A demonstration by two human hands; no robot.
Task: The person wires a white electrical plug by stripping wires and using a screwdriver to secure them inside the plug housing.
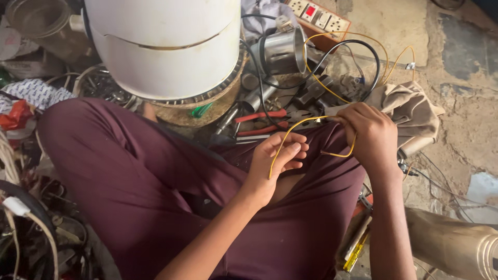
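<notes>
I sit cross-legged in maroon trousers (155, 181) on the floor. My right hand (368, 135) pinches a thin yellow wire (290, 132) near its bend, fingers closed on it. One free end of the wire arcs left and down across my left hand (277, 158), whose fingers curl loosely around it. Another length of the wire loops below my right hand. The wire runs back over the clutter toward a beige cloth (410, 106).
A large white cylindrical appliance body (166, 46) stands in front of my knees. Behind it lie a steel cup (282, 52), red-handled pliers (264, 122), black cables, and an orange power strip (319, 18). A metal cylinder (456, 243) and yellow screwdriver (355, 254) sit at right.
</notes>
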